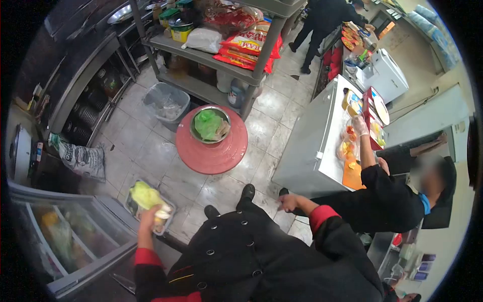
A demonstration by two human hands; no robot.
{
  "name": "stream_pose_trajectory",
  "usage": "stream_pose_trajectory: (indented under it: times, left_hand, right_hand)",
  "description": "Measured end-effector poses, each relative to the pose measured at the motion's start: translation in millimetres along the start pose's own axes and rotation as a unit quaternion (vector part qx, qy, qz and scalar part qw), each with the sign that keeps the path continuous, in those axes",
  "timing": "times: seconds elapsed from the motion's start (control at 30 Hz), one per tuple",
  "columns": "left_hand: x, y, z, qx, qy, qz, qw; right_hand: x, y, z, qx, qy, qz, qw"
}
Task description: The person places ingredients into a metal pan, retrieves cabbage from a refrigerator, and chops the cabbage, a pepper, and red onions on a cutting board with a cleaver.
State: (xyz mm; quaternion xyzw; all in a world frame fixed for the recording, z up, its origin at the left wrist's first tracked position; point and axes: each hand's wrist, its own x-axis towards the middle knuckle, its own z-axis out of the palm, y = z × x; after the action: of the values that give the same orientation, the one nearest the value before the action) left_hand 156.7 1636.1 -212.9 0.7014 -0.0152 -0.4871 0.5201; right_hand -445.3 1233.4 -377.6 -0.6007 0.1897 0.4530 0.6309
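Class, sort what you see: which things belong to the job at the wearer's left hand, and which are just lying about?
Seem to belong:
- left hand
- pale green produce
- clear container

Seem just about:
- grey bin
- printed sack
- red packets on the shelf

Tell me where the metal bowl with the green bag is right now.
In the head view, the metal bowl sits slightly left of and above centre, on the round pink surface, near the lined bin.

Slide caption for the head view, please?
Kitchen: left hand holding a clear container of pale-green produce, near a round red surface.
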Motion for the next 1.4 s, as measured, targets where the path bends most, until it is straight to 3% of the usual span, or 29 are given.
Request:
stream_pose_trajectory:
  times: [0.07,0.1,0.2,0.27,0.3,0.37,0.47,0.53,0.6,0.67,0.77,0.93,1.0,1.17,1.27,1.4]
  left_hand:
    - [21,16,64,0.057,-0.042,-0.034,0.997]
    - [23,29,109,0.004,-0.061,-0.018,0.998]
    - [41,66,213,0.116,-0.151,-0.016,0.982]
    - [67,77,272,0.174,-0.247,0.075,0.95]
    - [73,88,300,0.218,-0.262,0.079,0.937]
    - [79,114,352,0.244,-0.288,0.058,0.924]
    - [92,138,418,0.275,-0.348,0.053,0.895]
    - [87,160,456,0.314,-0.37,0.119,0.866]
    - [94,166,481,0.287,-0.374,0.12,0.874]
    - [92,177,503,0.262,-0.378,0.127,0.879]
    - [81,207,535,0.173,-0.357,0.074,0.915]
    - [131,236,585,0.169,-0.37,0.094,0.909]
    - [164,249,615,0.22,-0.376,0.081,0.896]
    - [259,282,748,0.16,-0.386,0.049,0.907]
    - [305,327,851,0.133,-0.376,0.087,0.913]
    - [352,392,959,0.109,-0.391,0.128,0.905]
  right_hand:
    - [-84,-175,-8,-0.102,0.195,0.092,0.971]
    - [-80,-186,-31,-0.096,0.222,0.087,0.966]
    - [-66,-194,-90,-0.157,0.31,0.024,0.937]
    - [-44,-179,-131,-0.062,0.329,-0.002,0.942]
    - [-36,-173,-144,-0.053,0.322,-0.008,0.945]
    - [-24,-160,-157,0.243,0.35,-0.063,0.902]
    - [-38,-138,-178,0.171,0.311,-0.022,0.934]
    - [-67,-121,-213,0.19,0.322,-0.029,0.927]
    - [-102,-111,-260,0.222,0.338,-0.047,0.913]
    - [-141,-112,-316,0.19,0.444,-0.035,0.875]
    - [-202,-135,-381,0.243,0.5,-0.087,0.827]
    - [-238,-146,-459,0.246,0.513,-0.115,0.814]
    - [-236,-132,-488,0.222,0.497,-0.085,0.835]
    - [-229,-79,-544,0.3,0.465,-0.035,0.832]
    - [-241,-60,-572,0.333,0.462,0.001,0.822]
    - [-259,-44,-589,0.438,0.458,-0.095,0.768]
